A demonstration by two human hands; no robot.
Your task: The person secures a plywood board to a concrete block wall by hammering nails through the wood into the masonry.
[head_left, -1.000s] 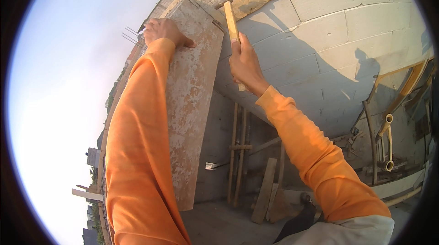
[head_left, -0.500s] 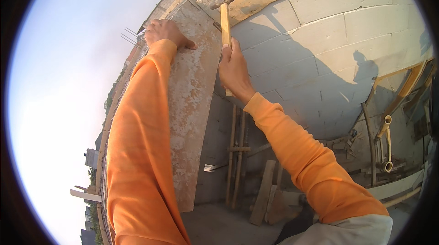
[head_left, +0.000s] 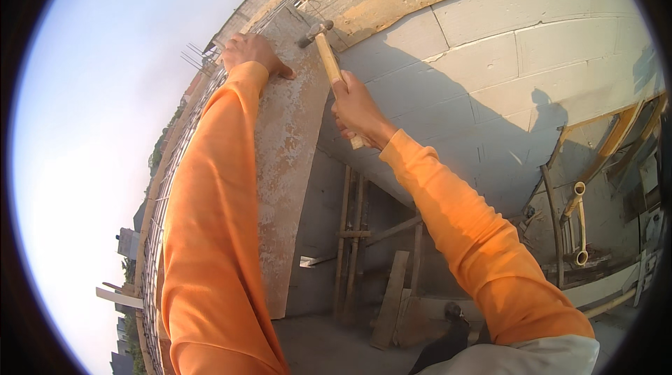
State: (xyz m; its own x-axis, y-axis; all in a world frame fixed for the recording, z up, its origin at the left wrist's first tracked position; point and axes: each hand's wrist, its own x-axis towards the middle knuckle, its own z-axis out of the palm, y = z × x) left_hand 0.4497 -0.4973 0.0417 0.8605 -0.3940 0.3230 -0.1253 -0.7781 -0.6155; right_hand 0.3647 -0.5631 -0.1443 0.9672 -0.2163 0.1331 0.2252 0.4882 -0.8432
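The left hand (head_left: 250, 53) lies over the outer edge of a long, flat, mottled brown-grey panel (head_left: 287, 144); whether it clamps, I cannot tell. The right hand (head_left: 357, 107) is closed around a wooden-handled, dark-metal-headed hammer (head_left: 327, 58), its head near the panel's upper end. Probably the step is hammering there; the next move calls for careful aim.

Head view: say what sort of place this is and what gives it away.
Probably a building site: a bare block wall, a worn panel under the left hand, and a hammer in the right hand.
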